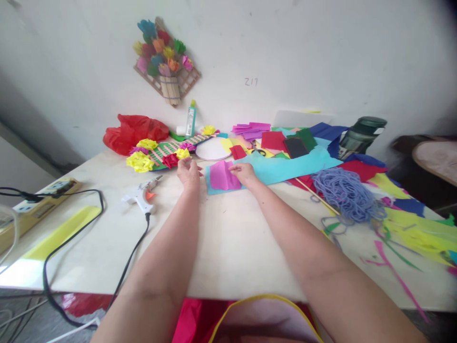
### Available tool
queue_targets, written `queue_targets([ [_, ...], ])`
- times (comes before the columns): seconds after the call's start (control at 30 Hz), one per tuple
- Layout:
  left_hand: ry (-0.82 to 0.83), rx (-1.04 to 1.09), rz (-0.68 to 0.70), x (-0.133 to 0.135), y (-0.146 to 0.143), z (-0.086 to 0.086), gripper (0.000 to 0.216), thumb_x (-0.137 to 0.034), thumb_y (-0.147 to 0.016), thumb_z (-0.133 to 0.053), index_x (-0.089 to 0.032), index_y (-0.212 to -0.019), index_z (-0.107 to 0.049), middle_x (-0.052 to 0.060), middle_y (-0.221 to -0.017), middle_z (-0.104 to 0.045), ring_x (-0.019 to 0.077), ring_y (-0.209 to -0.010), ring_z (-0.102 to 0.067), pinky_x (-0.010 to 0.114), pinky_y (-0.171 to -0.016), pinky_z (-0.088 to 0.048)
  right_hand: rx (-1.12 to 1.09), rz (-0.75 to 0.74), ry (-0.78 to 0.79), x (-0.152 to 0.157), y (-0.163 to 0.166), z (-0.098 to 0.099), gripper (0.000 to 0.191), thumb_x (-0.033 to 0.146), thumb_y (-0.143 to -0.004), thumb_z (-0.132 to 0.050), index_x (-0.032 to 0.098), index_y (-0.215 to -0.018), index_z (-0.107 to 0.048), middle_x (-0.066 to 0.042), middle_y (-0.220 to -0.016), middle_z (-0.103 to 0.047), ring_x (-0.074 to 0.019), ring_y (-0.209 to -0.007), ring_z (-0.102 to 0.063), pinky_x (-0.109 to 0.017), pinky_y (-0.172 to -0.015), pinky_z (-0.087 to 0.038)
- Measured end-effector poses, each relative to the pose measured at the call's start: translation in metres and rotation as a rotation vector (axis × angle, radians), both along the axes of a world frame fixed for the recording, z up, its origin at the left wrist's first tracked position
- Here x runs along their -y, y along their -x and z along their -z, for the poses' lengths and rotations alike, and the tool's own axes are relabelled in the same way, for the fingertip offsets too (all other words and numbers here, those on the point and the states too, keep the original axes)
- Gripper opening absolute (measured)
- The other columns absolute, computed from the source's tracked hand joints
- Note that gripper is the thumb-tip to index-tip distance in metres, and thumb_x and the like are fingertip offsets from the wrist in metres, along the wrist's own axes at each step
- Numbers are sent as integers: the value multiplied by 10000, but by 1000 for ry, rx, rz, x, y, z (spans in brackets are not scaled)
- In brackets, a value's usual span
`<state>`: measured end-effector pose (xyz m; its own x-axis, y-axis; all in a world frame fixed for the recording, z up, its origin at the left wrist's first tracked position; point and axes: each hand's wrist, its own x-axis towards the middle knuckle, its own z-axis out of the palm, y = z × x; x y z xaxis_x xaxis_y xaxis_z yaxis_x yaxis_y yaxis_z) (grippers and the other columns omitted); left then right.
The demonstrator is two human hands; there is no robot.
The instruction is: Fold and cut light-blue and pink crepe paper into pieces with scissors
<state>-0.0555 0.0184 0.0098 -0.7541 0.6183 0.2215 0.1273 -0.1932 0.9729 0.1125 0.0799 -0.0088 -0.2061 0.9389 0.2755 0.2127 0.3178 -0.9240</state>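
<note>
A creased piece of purple crepe paper (pixel 224 175) lies over light blue paper (pixel 212 190) in front of me. My right hand (pixel 245 174) pinches the purple piece at its right edge. Left of the papers is my left hand (pixel 189 172), its fingers loosely bent and apart, with nothing seen in them. Just behind that hand is a green board with pink strips (pixel 164 153), trimmed with yellow, red and purple paper flowers. A larger turquoise sheet (pixel 285 167) extends to the right, behind my right wrist.
A white glue gun (pixel 142 197) with a black cord lies at left, near a power strip (pixel 46 195). Blue yarn (pixel 344 193), scissors (pixel 259 151), a dark flask (pixel 362 136) and paper scraps crowd the right. A glue bottle (pixel 191 120) stands by the wall.
</note>
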Motion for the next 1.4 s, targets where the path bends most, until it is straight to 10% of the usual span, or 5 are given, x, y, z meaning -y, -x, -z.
queue_targets([
  [0.4,484,-667,194,5,0,-9,373,-356,-480,-752,-261,-822,-639,4,-603,-571,225,-699,-557,271,-624,-349,0,1,-4,-6,-1,8,125,95,-601,-581,182,-607,-670,0,-629,-664,-156,-669,-623,-313,-719,-483],
  [0.93,483,-718,99,9,8,-9,240,-396,-673,-592,-248,-851,-659,16,-759,-645,198,-758,-583,281,-662,-393,73,-54,-10,0,-3,5,149,101,-617,-590,167,-694,-699,-10,-682,-685,-140,-676,-629,-272,-698,-487],
  [1.4,406,-934,359,6,18,-2,398,-557,-633,-616,-262,-888,-695,29,-864,-640,232,-1047,-454,316,-896,-380,150,-46,-15,4,-5,-2,151,102,-632,-592,148,-718,-707,-15,-676,-685,-138,-680,-627,-261,-698,-488],
])
